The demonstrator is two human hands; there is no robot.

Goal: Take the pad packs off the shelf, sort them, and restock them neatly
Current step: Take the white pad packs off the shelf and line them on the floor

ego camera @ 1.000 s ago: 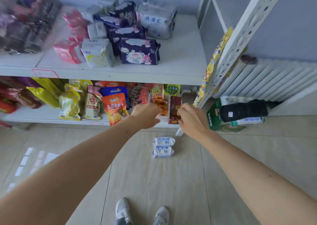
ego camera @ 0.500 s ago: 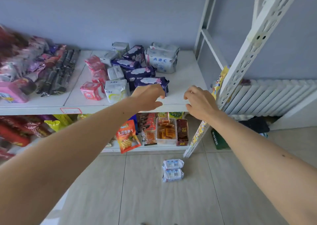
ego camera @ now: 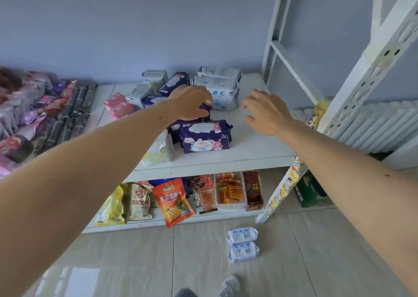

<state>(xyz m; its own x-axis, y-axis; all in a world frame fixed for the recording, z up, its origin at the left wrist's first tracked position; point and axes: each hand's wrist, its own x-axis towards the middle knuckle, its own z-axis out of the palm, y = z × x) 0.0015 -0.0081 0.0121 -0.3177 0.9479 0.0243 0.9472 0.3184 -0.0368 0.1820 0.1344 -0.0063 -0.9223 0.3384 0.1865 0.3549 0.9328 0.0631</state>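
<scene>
On the smooth white shelf (ego camera: 260, 143), glossy soft purple pad packs (ego camera: 204, 138) sit under the loosely curled, empty left hand (ego camera: 190, 102); the right hand (ego camera: 267, 111) hovers spread wide.

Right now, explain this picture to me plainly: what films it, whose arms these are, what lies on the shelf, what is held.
There is no machine: a camera worn on a person's head looks forward and down at their own bare arms. The left hand reaches over the dark purple pad packs on the white upper shelf, fingers curled; whether it grips one is hidden. The right hand hovers open, holding nothing. White ABC packs sit behind, and two small white packs lie on the floor.
</scene>
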